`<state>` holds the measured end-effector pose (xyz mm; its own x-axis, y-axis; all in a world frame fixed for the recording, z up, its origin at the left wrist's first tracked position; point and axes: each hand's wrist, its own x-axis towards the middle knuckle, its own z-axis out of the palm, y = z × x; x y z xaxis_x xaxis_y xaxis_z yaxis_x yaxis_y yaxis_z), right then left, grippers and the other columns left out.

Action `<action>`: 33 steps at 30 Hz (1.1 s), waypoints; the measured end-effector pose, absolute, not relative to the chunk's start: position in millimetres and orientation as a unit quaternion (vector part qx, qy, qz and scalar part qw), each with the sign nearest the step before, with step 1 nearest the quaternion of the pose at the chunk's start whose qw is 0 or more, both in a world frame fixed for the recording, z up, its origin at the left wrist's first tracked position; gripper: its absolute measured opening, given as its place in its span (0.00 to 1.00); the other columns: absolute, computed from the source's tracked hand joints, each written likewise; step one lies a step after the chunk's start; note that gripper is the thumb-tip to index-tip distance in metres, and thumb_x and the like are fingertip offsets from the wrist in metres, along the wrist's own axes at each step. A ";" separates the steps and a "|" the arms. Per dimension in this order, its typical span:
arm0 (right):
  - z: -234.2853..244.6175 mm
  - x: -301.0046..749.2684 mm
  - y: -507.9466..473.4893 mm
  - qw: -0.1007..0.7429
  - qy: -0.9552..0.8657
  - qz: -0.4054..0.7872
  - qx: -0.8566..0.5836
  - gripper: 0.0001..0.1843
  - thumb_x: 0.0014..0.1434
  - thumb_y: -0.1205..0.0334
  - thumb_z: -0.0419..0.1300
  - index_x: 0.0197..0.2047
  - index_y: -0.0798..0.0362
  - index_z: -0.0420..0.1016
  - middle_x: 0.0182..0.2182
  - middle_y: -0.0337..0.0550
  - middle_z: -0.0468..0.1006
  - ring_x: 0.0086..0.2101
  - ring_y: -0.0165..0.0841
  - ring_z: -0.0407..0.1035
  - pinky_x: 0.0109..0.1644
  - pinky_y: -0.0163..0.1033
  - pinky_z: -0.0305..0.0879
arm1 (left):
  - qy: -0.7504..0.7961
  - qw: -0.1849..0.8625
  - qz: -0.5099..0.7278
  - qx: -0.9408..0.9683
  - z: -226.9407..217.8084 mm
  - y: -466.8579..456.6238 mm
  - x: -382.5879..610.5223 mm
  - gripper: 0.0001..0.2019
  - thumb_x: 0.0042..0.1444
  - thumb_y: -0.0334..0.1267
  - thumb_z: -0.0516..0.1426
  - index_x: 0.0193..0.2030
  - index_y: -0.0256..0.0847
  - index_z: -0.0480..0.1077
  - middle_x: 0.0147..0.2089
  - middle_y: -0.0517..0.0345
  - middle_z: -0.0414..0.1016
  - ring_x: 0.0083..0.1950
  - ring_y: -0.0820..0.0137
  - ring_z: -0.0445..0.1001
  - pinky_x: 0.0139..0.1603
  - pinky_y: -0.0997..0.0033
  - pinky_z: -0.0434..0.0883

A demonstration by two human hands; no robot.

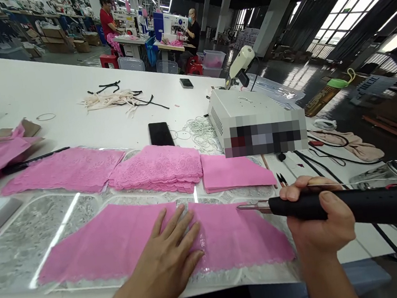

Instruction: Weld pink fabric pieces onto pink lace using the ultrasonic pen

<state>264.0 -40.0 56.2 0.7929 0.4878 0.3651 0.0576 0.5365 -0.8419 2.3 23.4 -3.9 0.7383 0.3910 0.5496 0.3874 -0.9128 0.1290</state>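
Observation:
My left hand [175,242] lies flat with fingers spread on two pink fabric pieces, over the place where their inner edges meet. The left pink piece [105,245] and the right pink piece [237,235] lie side by side on a clear-topped, stone-patterned mat [66,214]. In my right hand [321,216] is a thick black handheld tool [362,204] with a pointed metal tip. The fingers are wrapped round its body. The tip points left, over the upper edge of the right piece; whether it touches the fabric I cannot tell.
Behind lie a lace stack [157,168], another lace piece [68,168] and a plain pink stack [235,171]. Further back are a phone [161,134], elastic loops [202,132] and a grey box [247,105]. Cables [315,166] run at right. Two people work at sewing machines beyond.

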 end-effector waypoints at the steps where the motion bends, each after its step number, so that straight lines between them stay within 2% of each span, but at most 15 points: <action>1: 55.5 263.5 -40.1 0.825 -0.294 0.132 -0.464 0.08 0.44 0.58 0.61 0.28 0.52 0.69 0.25 0.36 0.70 0.20 0.27 0.64 0.24 0.39 0.66 | 0.209 0.002 0.298 0.931 -4.6 23.2 2.7 0.16 0.71 0.41 0.49 0.56 0.37 0.73 0.62 0.52 0.73 0.69 0.57 0.64 0.74 0.50 0.50; 5: 55.8 263.4 -40.7 0.827 -0.276 0.131 -0.472 0.08 0.42 0.59 0.62 0.27 0.52 0.69 0.25 0.35 0.71 0.20 0.28 0.64 0.24 0.39 0.66 | 0.206 -0.003 0.294 0.933 -4.7 23.6 2.1 0.16 0.71 0.41 0.50 0.57 0.38 0.73 0.63 0.52 0.73 0.69 0.57 0.64 0.74 0.51 0.49; 14: 52.7 268.6 -37.4 0.828 -0.277 0.108 -0.475 0.09 0.40 0.58 0.59 0.27 0.52 0.69 0.24 0.35 0.70 0.19 0.27 0.63 0.24 0.38 0.66 | 0.206 0.007 0.257 0.944 2.9 24.1 -1.3 0.16 0.69 0.41 0.52 0.58 0.39 0.72 0.63 0.50 0.72 0.68 0.55 0.65 0.71 0.48 0.58; 21: 52.5 267.6 -34.4 0.823 -0.282 0.107 -0.481 0.10 0.39 0.57 0.59 0.27 0.52 0.70 0.24 0.36 0.71 0.19 0.27 0.64 0.24 0.39 0.66 | 0.209 0.012 0.250 0.945 5.5 24.5 -0.5 0.17 0.71 0.43 0.50 0.57 0.39 0.73 0.62 0.51 0.74 0.66 0.54 0.68 0.69 0.47 0.62; 26: 53.2 268.5 -34.2 0.826 -0.273 0.091 -0.484 0.09 0.38 0.58 0.59 0.25 0.52 0.69 0.24 0.35 0.70 0.19 0.27 0.63 0.24 0.39 0.66 | 0.211 0.017 0.245 0.946 4.5 24.1 -0.2 0.17 0.70 0.43 0.50 0.57 0.39 0.73 0.62 0.51 0.74 0.67 0.54 0.67 0.69 0.47 0.62; 33: 50.5 268.8 -34.6 0.821 -0.287 0.103 -0.483 0.09 0.40 0.58 0.59 0.27 0.52 0.69 0.24 0.35 0.71 0.19 0.28 0.64 0.23 0.40 0.66 | 0.215 0.014 0.252 0.943 3.8 23.8 0.0 0.17 0.71 0.43 0.49 0.57 0.40 0.73 0.62 0.51 0.73 0.67 0.55 0.67 0.69 0.47 0.61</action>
<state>268.8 -34.6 50.5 0.8139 0.4468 0.3714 0.1074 0.5124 -0.8520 0.0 23.8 3.8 0.7801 0.4129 0.4701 0.3986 -0.9071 0.1354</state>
